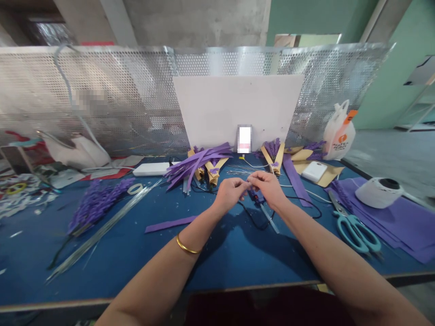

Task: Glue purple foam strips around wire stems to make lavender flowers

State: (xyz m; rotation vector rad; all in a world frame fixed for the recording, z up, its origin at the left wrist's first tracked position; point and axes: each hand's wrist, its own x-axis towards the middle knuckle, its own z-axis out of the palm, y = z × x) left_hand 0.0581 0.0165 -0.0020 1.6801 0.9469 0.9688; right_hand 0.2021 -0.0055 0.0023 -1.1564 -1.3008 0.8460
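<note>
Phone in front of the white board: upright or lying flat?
Upright: the phone stands on its short end, its bright screen facing the camera, with the white board behind it.

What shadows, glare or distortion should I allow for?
Head view: soft shadows spread on the blue tabletop below the bare left hand and bare right hand; head view: sheen streaks the silver perforated metal screen; head view: the white phone display is washed out, pixelated at its edges; head view: wide-angle stretch toward the borders.
</note>
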